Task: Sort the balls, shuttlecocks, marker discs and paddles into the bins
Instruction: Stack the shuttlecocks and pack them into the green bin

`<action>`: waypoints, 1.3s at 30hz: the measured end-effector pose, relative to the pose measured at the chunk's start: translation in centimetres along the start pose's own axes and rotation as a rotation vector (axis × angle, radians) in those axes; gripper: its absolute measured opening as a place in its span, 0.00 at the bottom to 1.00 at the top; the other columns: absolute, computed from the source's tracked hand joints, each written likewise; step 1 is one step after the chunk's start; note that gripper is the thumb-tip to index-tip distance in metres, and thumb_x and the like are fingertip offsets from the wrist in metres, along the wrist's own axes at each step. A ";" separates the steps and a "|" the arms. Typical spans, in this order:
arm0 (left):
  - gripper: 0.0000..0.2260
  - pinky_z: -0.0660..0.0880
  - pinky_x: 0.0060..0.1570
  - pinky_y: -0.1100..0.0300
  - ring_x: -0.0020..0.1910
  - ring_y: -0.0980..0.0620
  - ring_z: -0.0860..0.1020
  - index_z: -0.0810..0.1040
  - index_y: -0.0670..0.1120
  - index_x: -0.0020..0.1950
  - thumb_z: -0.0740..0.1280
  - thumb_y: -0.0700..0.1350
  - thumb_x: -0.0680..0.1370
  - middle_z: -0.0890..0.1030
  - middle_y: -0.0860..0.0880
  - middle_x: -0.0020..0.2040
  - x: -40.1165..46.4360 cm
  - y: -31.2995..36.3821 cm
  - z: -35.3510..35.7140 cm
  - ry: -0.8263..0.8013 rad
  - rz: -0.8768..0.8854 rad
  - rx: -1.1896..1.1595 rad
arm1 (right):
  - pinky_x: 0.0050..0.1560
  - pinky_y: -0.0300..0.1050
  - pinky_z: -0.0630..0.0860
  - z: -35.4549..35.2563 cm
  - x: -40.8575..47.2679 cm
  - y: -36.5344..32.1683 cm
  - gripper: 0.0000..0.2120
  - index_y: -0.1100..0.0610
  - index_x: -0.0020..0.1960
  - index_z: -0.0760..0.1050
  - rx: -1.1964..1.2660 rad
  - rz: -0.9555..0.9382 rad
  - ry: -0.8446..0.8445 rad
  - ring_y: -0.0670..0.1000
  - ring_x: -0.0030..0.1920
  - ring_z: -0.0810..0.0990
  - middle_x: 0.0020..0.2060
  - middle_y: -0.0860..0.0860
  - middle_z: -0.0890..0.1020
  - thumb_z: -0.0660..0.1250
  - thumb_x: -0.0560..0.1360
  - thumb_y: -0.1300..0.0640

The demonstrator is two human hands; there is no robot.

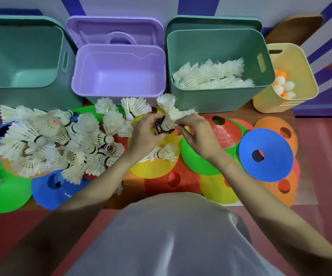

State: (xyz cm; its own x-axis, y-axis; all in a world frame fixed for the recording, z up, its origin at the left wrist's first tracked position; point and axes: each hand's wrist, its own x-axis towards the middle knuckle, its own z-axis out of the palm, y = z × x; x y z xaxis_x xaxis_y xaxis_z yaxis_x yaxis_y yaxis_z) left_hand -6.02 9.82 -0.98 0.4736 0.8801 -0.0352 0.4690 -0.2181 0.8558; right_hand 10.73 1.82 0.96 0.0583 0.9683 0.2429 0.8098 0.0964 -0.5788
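My left hand (144, 134) and my right hand (198, 132) meet at mid-frame, both closed on a bunch of white shuttlecocks (168, 114) held by their dark corks, feathers pointing up. A large heap of loose shuttlecocks (57, 140) lies to the left on coloured marker discs (265, 155) that cover the floor. The right green bin (220, 100) holds several shuttlecocks. The yellow bin (298, 76) at far right holds white and orange balls (284, 87). The purple bin (119, 70) and the left green bin (21, 56) hold nothing.
The bins stand in a row along the wall, the purple lid (115, 30) leaning behind its bin. A wooden paddle (294, 28) leans at the back right. My grey shirt fills the bottom of the view.
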 end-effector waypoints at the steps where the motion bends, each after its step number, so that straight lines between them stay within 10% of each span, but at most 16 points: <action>1: 0.24 0.77 0.54 0.61 0.53 0.52 0.79 0.78 0.42 0.62 0.78 0.38 0.67 0.80 0.46 0.56 -0.4 -0.1 -0.6 0.029 -0.018 -0.028 | 0.51 0.45 0.71 0.2 -0.1 -0.2 0.06 0.58 0.51 0.80 0.012 -0.004 0.019 0.55 0.47 0.78 0.45 0.52 0.82 0.67 0.77 0.57; 7: 0.25 0.76 0.49 0.68 0.50 0.56 0.78 0.77 0.41 0.62 0.78 0.37 0.67 0.80 0.50 0.52 -2.6 -1.1 -2.9 0.182 -0.149 -0.141 | 0.53 0.40 0.69 2.2 -2.1 -1.1 0.14 0.59 0.59 0.75 0.055 0.146 0.140 0.50 0.53 0.72 0.52 0.53 0.78 0.67 0.77 0.54; 11: 0.24 0.75 0.47 0.71 0.47 0.61 0.78 0.77 0.42 0.61 0.78 0.36 0.67 0.80 0.52 0.50 -3.6 -1.6 -3.4 0.196 -0.172 -0.161 | 0.50 0.46 0.70 5.1 -3.2 0.5 0.13 0.60 0.52 0.78 -0.047 0.334 -0.244 0.57 0.52 0.76 0.47 0.56 0.80 0.69 0.75 0.51; 16: 0.25 0.80 0.50 0.53 0.53 0.50 0.80 0.77 0.44 0.63 0.79 0.40 0.67 0.82 0.47 0.56 -4.0 -2.2 -3.5 0.198 -0.167 -0.134 | 0.38 0.47 0.69 7.6 -3.4 -0.1 0.21 0.60 0.39 0.75 -0.101 0.442 -0.401 0.57 0.40 0.75 0.35 0.55 0.76 0.67 0.72 0.40; 20: 0.26 0.80 0.50 0.49 0.53 0.51 0.80 0.77 0.47 0.64 0.79 0.42 0.67 0.81 0.46 0.57 -4.1 -2.0 -3.6 0.185 -0.146 -0.099 | 0.38 0.47 0.71 7.7 -2.9 -0.7 0.13 0.61 0.43 0.77 -0.032 0.505 -0.371 0.58 0.43 0.79 0.41 0.56 0.82 0.66 0.76 0.50; 25: 0.25 0.74 0.44 0.73 0.52 0.53 0.76 0.76 0.46 0.65 0.77 0.38 0.69 0.77 0.49 0.57 -3.9 -1.5 -3.7 0.173 -0.115 -0.062 | 0.34 0.45 0.68 5.1 -2.6 -1.2 0.06 0.60 0.40 0.76 -0.039 0.519 -0.220 0.60 0.40 0.79 0.39 0.57 0.82 0.65 0.73 0.58; 30: 0.25 0.77 0.48 0.62 0.51 0.52 0.77 0.77 0.46 0.64 0.77 0.38 0.69 0.78 0.51 0.55 -3.2 -0.9 -3.8 0.162 -0.069 -0.023 | 0.36 0.47 0.68 0.7 -1.6 -2.2 0.05 0.57 0.38 0.74 -0.081 0.394 0.135 0.58 0.37 0.76 0.35 0.54 0.81 0.65 0.73 0.60; 34: 0.24 0.72 0.43 0.72 0.46 0.52 0.75 0.77 0.47 0.64 0.77 0.39 0.69 0.75 0.52 0.53 -2.9 -0.2 -3.8 0.147 -0.070 0.038 | 0.42 0.48 0.67 -1.8 -0.8 -3.2 0.06 0.60 0.44 0.76 -0.056 0.192 0.468 0.55 0.39 0.72 0.37 0.54 0.78 0.64 0.78 0.59; 39: 0.24 0.71 0.44 0.72 0.50 0.54 0.75 0.77 0.45 0.64 0.76 0.37 0.69 0.76 0.51 0.55 -2.9 -0.2 -3.8 0.140 -0.043 0.042 | 0.43 0.48 0.66 -2.2 -0.2 -4.3 0.06 0.60 0.46 0.77 -0.054 0.016 0.392 0.55 0.41 0.71 0.38 0.53 0.76 0.64 0.79 0.59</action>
State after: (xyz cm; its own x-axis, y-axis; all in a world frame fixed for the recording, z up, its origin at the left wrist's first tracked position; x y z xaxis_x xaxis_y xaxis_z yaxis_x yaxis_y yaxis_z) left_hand -10.34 8.90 0.95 0.3449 0.9386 0.0032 0.5187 -0.1934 0.8328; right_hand 8.57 0.71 5.12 0.2817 0.8071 0.5188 0.8356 0.0595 -0.5462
